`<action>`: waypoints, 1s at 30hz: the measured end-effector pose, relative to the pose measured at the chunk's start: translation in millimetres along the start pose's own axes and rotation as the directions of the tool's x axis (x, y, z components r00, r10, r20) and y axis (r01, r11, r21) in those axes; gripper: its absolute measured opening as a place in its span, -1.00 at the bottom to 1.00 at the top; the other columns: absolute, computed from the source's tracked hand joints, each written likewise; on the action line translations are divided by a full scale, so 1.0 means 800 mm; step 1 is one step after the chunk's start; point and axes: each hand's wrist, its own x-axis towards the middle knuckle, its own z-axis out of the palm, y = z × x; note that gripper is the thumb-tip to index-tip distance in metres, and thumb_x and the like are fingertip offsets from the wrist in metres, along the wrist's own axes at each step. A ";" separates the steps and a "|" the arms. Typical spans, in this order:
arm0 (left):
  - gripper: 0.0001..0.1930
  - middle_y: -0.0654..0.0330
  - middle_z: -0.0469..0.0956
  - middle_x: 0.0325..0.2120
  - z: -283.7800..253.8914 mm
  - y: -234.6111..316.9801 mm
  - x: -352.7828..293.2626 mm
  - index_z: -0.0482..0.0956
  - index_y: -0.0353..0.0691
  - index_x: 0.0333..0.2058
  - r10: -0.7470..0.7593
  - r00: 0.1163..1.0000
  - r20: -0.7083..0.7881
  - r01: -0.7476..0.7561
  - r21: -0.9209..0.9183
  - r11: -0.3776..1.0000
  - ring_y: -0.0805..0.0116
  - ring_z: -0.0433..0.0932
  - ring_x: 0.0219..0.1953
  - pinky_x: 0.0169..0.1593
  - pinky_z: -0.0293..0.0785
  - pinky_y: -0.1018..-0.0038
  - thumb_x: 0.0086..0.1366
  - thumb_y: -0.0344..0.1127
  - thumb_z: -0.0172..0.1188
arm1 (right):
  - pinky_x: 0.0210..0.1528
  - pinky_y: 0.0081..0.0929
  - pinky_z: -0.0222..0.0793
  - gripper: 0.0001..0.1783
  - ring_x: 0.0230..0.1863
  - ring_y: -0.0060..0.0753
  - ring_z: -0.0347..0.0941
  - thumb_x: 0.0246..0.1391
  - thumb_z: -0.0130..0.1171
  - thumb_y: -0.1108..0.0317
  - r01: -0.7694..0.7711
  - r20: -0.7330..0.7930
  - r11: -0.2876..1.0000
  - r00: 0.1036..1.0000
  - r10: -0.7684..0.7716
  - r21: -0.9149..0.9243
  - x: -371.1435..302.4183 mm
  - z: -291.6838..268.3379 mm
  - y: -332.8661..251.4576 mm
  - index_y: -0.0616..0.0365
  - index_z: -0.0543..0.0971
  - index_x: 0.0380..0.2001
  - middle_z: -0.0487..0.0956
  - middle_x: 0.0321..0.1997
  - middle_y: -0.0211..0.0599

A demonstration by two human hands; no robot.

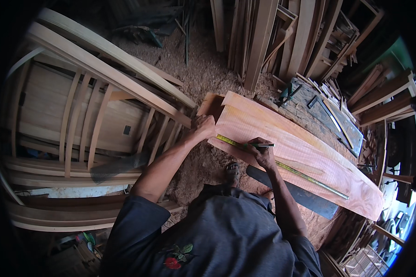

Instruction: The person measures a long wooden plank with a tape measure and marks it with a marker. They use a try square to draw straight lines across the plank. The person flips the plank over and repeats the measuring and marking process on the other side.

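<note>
A wide pinkish plank lies slanting from the middle toward the right. Along its near side runs the yellow blade of a tape measure, from my left hand to a loose end near the plank's right part. My left hand is closed at the plank's left end, where the blade meets it; the tape's case cannot be made out. Over the blade, my right hand grips a dark and pale pen, which points to the right. Its lower fingers rest at or just above the wood.
To the left stand wooden frames with slats and long beams. Upright boards lean at the back. A dark bench top with a square and wood strips lies beyond the plank. Sawdust covers the floor.
</note>
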 end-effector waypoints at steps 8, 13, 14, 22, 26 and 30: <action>-0.72 -0.10 0.75 -0.30 -0.001 0.001 0.001 0.78 -0.24 -0.39 -0.034 0.998 0.055 0.034 -0.015 0.999 -0.04 0.76 -0.14 -0.04 0.68 0.11 -0.05 -0.19 0.51 | -0.08 -0.32 0.56 -0.80 -0.19 -0.27 0.67 0.20 0.30 0.36 0.101 -0.003 0.986 0.995 -0.102 -0.129 0.000 0.003 0.005 0.27 0.70 -0.18 0.74 -0.23 -0.13; -0.75 -0.10 0.75 -0.33 0.003 0.000 0.002 0.76 -0.24 -0.44 -0.032 0.999 0.037 0.033 -0.029 0.999 -0.04 0.76 -0.17 -0.06 0.68 0.11 -0.06 -0.21 0.50 | -0.11 -0.31 0.57 -0.82 -0.21 -0.21 0.70 0.21 0.30 0.37 0.150 -0.057 0.964 0.985 -0.166 -0.218 -0.002 0.006 0.005 0.25 0.70 -0.19 0.74 -0.26 -0.11; -0.75 -0.10 0.75 -0.33 0.006 -0.001 0.003 0.76 -0.24 -0.44 -0.034 0.999 0.025 0.034 -0.024 0.999 -0.04 0.76 -0.17 -0.07 0.68 0.11 -0.06 -0.21 0.50 | -0.12 -0.31 0.58 -0.82 -0.21 -0.21 0.71 0.21 0.31 0.37 0.140 -0.041 0.970 0.988 -0.151 -0.197 -0.002 0.006 0.005 0.25 0.70 -0.20 0.74 -0.27 -0.11; -0.73 -0.12 0.75 -0.29 0.005 0.000 0.006 0.75 -0.28 -0.42 -0.065 0.995 0.082 0.067 -0.031 0.997 -0.03 0.76 -0.14 -0.05 0.68 0.13 -0.04 -0.22 0.50 | -0.14 -0.32 0.58 -0.83 -0.22 -0.27 0.71 0.22 0.32 0.38 0.219 -0.022 0.928 0.971 -0.236 -0.303 0.003 0.005 0.013 0.24 0.70 -0.19 0.75 -0.28 -0.13; -0.67 -0.11 0.75 -0.28 -0.005 0.003 -0.004 0.75 -0.30 -0.41 -0.036 0.999 0.035 0.038 -0.037 0.999 -0.02 0.76 -0.13 -0.04 0.69 0.12 -0.03 -0.15 0.56 | -0.13 -0.33 0.58 -0.82 -0.23 -0.27 0.70 0.26 0.29 0.38 0.164 -0.119 0.968 0.975 -0.189 -0.189 0.004 0.008 0.012 0.24 0.70 -0.15 0.74 -0.28 -0.11; -0.66 -0.08 0.75 -0.28 -0.007 0.005 -0.007 0.77 -0.27 -0.39 -0.042 0.998 0.054 0.042 -0.001 0.999 -0.02 0.76 -0.14 -0.05 0.68 0.13 0.01 -0.12 0.57 | -0.09 -0.32 0.57 -0.81 -0.19 -0.21 0.70 0.31 0.26 0.39 0.058 -0.246 0.997 0.967 -0.069 -0.050 0.002 0.008 0.002 0.25 0.70 -0.11 0.73 -0.23 -0.04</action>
